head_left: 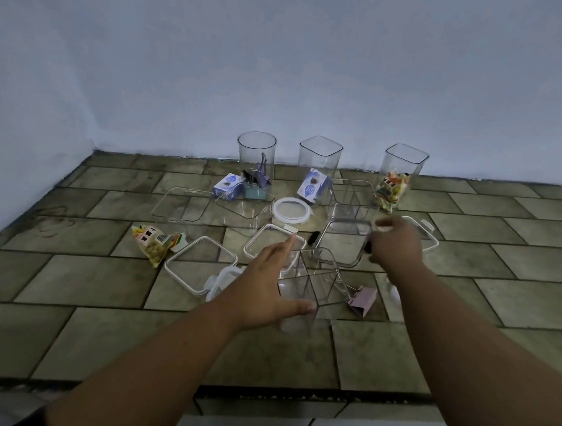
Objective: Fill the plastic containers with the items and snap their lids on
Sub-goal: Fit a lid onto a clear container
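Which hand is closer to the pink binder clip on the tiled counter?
Left, narrowly. The left hand rests on the clear square container that stands just left of the pink binder clip. The right hand is farther back, above the clip.

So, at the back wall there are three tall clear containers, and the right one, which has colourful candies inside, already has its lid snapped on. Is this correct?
Not quite. In the head view the right container with the colourful candies is open at the top; no lid is on it. The rest holds: three tall clear containers stand by the back wall.
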